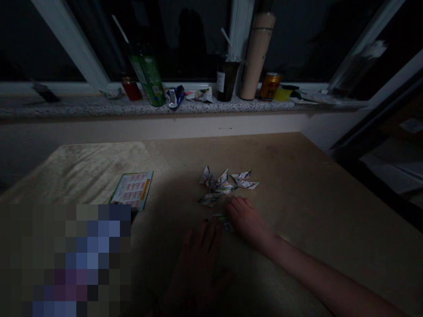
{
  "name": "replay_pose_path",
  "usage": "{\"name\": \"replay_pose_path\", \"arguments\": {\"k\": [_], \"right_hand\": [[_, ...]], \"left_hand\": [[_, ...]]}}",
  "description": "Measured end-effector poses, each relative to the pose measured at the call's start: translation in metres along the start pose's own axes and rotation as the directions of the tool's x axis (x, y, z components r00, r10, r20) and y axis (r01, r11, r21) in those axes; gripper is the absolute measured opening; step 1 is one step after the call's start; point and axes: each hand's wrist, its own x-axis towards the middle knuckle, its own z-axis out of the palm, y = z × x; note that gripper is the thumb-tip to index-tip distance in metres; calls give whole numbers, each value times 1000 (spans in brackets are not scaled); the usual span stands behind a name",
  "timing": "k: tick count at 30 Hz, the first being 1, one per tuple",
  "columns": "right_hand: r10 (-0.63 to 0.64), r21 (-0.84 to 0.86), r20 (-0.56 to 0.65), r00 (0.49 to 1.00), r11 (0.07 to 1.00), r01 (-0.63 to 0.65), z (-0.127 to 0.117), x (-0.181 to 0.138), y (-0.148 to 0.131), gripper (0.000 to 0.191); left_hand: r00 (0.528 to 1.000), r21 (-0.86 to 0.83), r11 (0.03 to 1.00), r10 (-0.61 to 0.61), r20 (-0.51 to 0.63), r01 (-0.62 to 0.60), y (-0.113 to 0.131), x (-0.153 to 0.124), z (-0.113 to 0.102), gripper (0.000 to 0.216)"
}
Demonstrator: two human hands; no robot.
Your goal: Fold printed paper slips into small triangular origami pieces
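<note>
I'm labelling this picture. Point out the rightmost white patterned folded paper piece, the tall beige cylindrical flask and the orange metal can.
Rightmost white patterned folded paper piece (247, 184): head view, lower wing.
Tall beige cylindrical flask (257, 57): head view, middle of body.
Orange metal can (270, 86): head view, side wall.

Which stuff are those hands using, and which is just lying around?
Probably part of the job:
patterned paper between the left hand and right hand
folded papers just beyond

Seemingly just lying about:
printed card on the table
green container, dark cup, orange can on the windowsill
</note>
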Motion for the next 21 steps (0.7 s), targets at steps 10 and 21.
{"name": "replay_pose_path", "arguments": {"k": [10,21], "right_hand": [[23,68,-28,999,997,-21,0,0,2,4],[37,224,-25,999,974,-31,1,4,10,7]], "left_hand": [[986,-68,984,167,7,-166,-13,5,-7,74],[983,-151,974,180,43,-171,-15,9,-8,79]]}}
